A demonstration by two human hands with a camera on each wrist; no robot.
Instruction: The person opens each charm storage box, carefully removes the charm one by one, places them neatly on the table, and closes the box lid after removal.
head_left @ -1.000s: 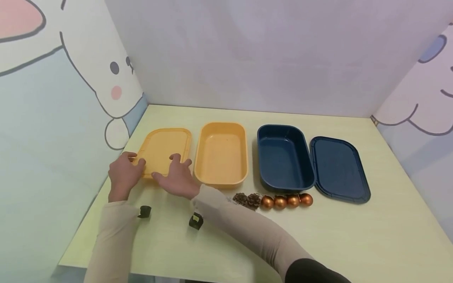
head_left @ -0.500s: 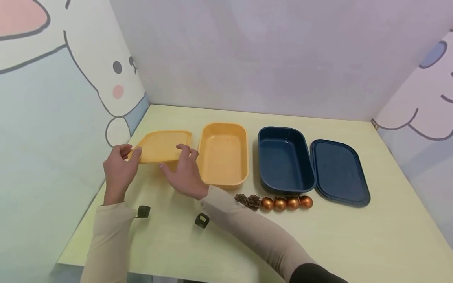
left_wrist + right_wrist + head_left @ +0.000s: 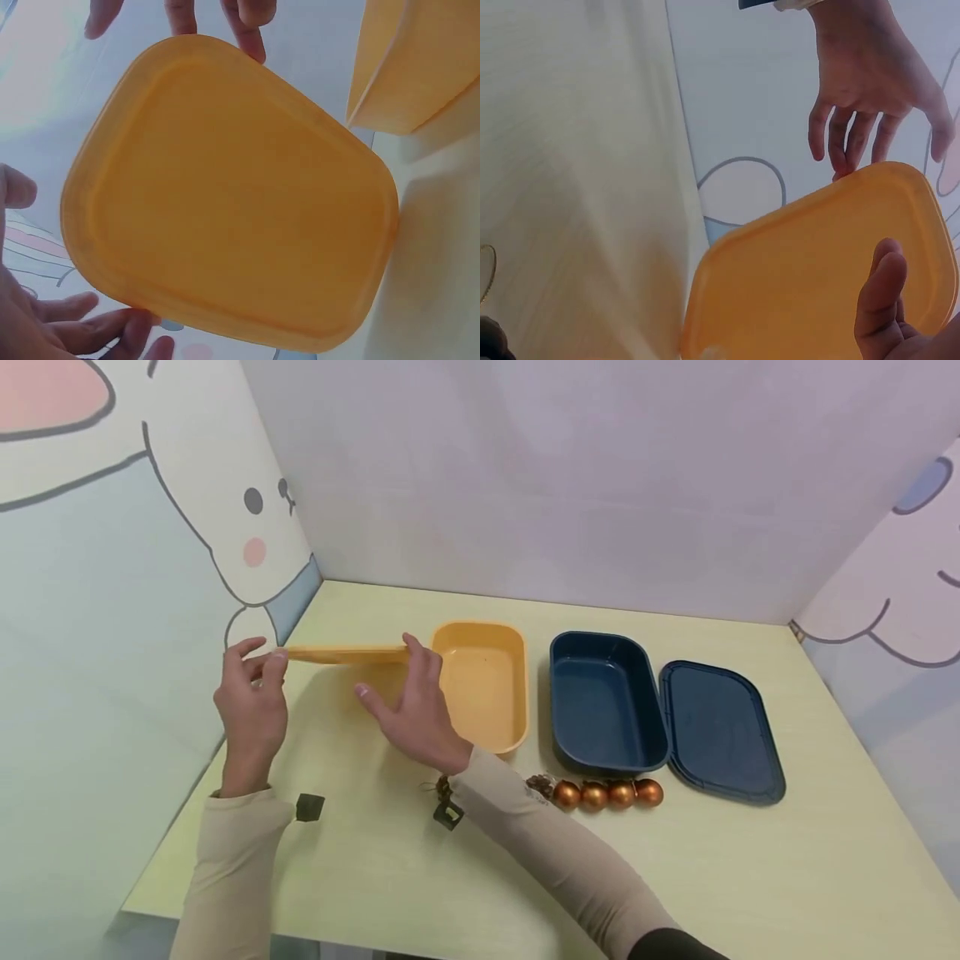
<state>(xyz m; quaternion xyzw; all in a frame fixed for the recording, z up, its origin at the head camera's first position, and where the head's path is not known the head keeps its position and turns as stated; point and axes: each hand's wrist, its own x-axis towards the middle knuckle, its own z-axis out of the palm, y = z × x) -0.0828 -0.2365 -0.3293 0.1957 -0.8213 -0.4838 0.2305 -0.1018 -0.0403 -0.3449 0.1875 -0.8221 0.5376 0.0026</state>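
Observation:
A yellow lid (image 3: 345, 655) is off the table between both hands, seen nearly edge-on in the head view. Its flat face fills the left wrist view. The fingertips of my left hand (image 3: 253, 714) touch its left edge, with the thumb standing apart from the lid in the left wrist view. My right hand (image 3: 416, 706) touches the opposite edge with extended fingers, its thumb (image 3: 881, 289) also free. Right of that hand stands the yellow box (image 3: 487, 685), uncovered, its lower left part hidden behind the hand.
A dark blue box (image 3: 607, 702) stands to the right, with its blue lid (image 3: 720, 731) flat beside it. Several copper-coloured balls (image 3: 594, 796) and a pine cone (image 3: 540, 786) lie in front, partly hidden by the right sleeve. A wall (image 3: 187, 610) borders the table's left.
The yellow lid has risen from the table, its near edge tipping up until it appears nearly edge-on. Both hands have moved up with it; the right hand has also shifted right.

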